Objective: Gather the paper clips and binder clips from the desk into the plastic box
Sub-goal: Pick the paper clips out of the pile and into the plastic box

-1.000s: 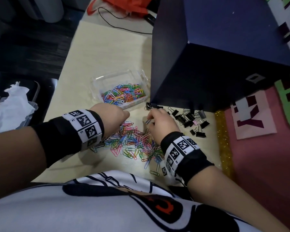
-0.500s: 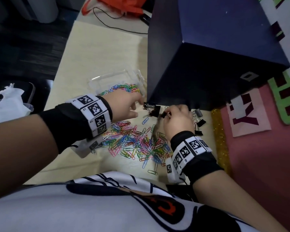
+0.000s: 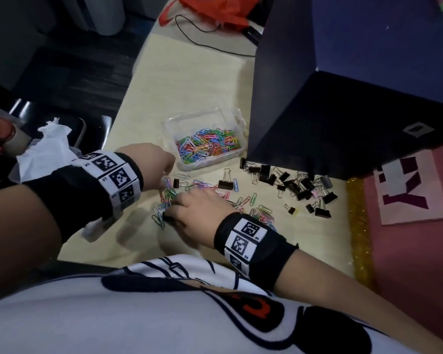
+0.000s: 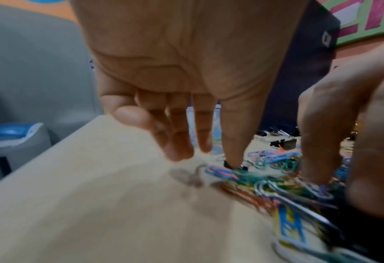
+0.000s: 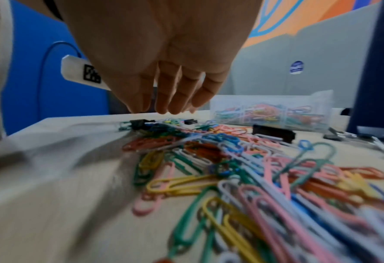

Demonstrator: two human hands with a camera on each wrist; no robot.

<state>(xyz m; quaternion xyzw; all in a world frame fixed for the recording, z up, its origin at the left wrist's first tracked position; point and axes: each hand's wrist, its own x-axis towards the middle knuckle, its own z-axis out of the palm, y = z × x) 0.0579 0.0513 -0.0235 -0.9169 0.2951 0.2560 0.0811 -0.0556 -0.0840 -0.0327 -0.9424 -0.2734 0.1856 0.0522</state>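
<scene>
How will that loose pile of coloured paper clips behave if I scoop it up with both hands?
The paper clips lie tangled, so they would probably lift in linked clumps rather than singly. Being thin wire lying flat on the smooth desk, they likely slide ahead of the fingers and a few may slip out. The clump should be light, and the black binder clips mixed in may come along.

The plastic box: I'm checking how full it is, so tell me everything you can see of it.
The plastic box is a clear, shallow rectangular tub with no lid on, standing upright on the desk beside the dark blue box. Coloured paper clips cover its bottom in a low layer. No binder clips show inside. Neither hand touches it.
</scene>
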